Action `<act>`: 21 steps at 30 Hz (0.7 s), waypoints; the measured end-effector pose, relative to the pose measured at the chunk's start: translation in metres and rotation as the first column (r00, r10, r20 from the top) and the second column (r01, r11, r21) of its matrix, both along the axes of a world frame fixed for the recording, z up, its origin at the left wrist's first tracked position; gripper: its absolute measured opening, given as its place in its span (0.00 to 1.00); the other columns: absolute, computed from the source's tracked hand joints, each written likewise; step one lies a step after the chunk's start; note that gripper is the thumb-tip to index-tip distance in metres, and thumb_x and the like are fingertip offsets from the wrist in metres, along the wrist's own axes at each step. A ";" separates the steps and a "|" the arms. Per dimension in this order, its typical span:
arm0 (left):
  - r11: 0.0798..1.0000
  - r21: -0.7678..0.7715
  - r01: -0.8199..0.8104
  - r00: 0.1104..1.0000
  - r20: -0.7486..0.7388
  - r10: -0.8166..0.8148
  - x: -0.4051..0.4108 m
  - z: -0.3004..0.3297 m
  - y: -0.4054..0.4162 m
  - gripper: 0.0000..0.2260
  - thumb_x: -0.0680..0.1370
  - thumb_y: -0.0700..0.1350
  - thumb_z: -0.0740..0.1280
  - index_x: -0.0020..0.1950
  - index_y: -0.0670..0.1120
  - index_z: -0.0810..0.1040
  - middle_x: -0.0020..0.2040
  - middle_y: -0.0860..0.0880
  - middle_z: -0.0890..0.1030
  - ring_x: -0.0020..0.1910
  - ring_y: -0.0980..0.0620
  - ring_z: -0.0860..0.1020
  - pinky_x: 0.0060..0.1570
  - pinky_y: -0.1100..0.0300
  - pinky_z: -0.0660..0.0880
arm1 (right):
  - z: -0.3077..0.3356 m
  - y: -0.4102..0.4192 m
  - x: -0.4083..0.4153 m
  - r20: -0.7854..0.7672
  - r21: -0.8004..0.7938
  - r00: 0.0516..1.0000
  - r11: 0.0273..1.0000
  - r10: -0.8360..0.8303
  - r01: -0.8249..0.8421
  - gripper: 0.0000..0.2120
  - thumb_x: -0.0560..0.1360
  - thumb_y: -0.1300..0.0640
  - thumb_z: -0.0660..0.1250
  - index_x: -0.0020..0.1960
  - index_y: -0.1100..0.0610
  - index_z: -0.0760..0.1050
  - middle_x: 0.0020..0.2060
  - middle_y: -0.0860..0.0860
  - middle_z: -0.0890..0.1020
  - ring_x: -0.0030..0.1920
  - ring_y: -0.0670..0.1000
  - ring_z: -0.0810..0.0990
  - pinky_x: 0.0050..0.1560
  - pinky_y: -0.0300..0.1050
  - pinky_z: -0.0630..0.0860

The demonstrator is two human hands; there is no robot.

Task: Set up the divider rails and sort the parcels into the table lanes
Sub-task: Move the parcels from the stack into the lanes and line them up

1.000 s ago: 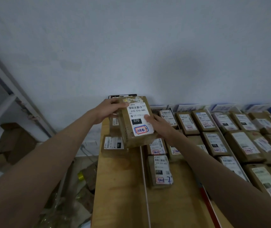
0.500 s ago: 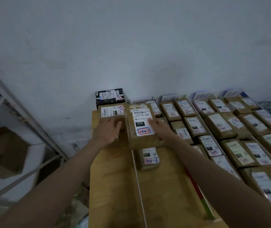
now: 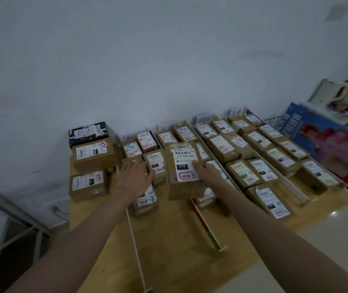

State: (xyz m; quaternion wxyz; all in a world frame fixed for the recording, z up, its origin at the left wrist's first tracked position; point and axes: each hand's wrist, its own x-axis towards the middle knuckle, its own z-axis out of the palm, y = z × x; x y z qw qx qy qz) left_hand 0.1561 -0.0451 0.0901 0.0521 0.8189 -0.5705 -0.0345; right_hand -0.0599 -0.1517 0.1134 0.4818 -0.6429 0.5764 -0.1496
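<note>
Head view: right hand [image 3: 208, 172] grips brown parcel [image 3: 181, 172], label "070" up, thumb on the label, held over the lanes mid-table [image 3: 97, 218]. Left hand [image 3: 134, 178] has fingers spread, holding nothing, above the parcels just left of it. White rail [image 3: 135, 246] and red-green rail [image 3: 205, 226] run near to far.

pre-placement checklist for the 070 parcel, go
1. Right hand holds the 070 parcel: ok, thumb on its label, fingers behind.
2. Left hand free: ok, fingers spread, holding nothing, over the second lane.
3. Label readable: ok, 070-070-A80 faces up.
4. Rails in place: ok for the white rail and the red-green rail; both stand upright on the table.
5. Target lane: cannot tell, the lane tags at the wall are blurred.
6. Free spot: ok, bare table in the near part of the lanes on both sides of the white rail.
</note>
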 end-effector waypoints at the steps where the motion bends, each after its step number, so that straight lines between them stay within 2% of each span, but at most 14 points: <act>1: 1.000 0.006 0.010 1.000 0.010 -0.010 -0.016 0.001 -0.003 0.25 0.83 0.58 0.50 0.74 0.46 0.69 0.72 0.45 0.71 0.71 0.44 0.68 0.72 0.49 0.63 | -0.002 -0.002 -0.016 0.006 0.000 1.000 1.000 -0.014 0.014 0.28 0.80 0.37 0.56 0.66 0.58 0.75 0.54 0.54 0.83 0.54 0.54 0.82 0.59 0.53 0.79; 3: 0.999 0.011 0.036 0.999 0.015 -0.037 -0.050 0.003 -0.008 0.24 0.83 0.58 0.50 0.73 0.46 0.69 0.71 0.45 0.72 0.70 0.44 0.70 0.71 0.49 0.63 | -0.004 -0.004 -0.049 0.019 0.016 0.999 0.999 -0.041 0.040 0.27 0.81 0.38 0.57 0.66 0.58 0.74 0.51 0.52 0.83 0.53 0.52 0.82 0.56 0.50 0.79; 5: 0.999 0.011 0.051 0.999 0.014 -0.051 -0.082 0.004 -0.013 0.24 0.83 0.57 0.51 0.73 0.46 0.69 0.71 0.46 0.72 0.69 0.45 0.70 0.71 0.49 0.64 | -0.004 -0.005 -0.081 0.018 0.014 0.999 0.999 -0.045 0.044 0.26 0.81 0.39 0.57 0.65 0.58 0.75 0.48 0.51 0.82 0.48 0.49 0.81 0.47 0.44 0.78; 7: 0.998 0.013 0.056 0.998 0.019 -0.056 -0.114 0.004 -0.017 0.24 0.83 0.57 0.51 0.72 0.46 0.70 0.71 0.45 0.72 0.69 0.45 0.70 0.71 0.49 0.64 | -0.004 -0.007 -0.112 0.004 -0.001 1.000 1.000 -0.031 0.031 0.26 0.82 0.40 0.56 0.63 0.60 0.76 0.50 0.52 0.83 0.47 0.49 0.80 0.41 0.41 0.75; 8: 0.998 0.015 0.064 0.998 0.022 -0.064 -0.129 0.004 -0.020 0.24 0.83 0.58 0.51 0.72 0.46 0.71 0.70 0.45 0.72 0.69 0.45 0.71 0.70 0.48 0.65 | -0.004 -0.009 -0.126 -0.008 -0.013 1.000 1.000 -0.026 0.026 0.26 0.82 0.40 0.56 0.62 0.61 0.76 0.52 0.53 0.83 0.48 0.50 0.80 0.42 0.41 0.75; 12: 0.996 0.036 0.081 0.997 0.015 -0.081 -0.183 0.001 -0.034 0.25 0.83 0.59 0.50 0.71 0.46 0.71 0.68 0.45 0.73 0.67 0.45 0.72 0.69 0.48 0.66 | -0.010 -0.020 -0.182 -0.001 -0.016 0.999 0.999 -0.048 0.048 0.30 0.80 0.37 0.57 0.64 0.61 0.76 0.56 0.56 0.82 0.56 0.55 0.81 0.59 0.53 0.78; 21: 0.990 0.059 0.131 0.991 0.003 -0.132 -0.262 -0.014 -0.094 0.25 0.82 0.60 0.50 0.70 0.46 0.71 0.68 0.45 0.73 0.67 0.44 0.72 0.68 0.47 0.67 | -0.024 -0.069 -0.272 0.020 0.031 0.993 0.992 -0.120 0.119 0.28 0.80 0.37 0.58 0.66 0.59 0.74 0.54 0.54 0.82 0.54 0.53 0.81 0.59 0.55 0.78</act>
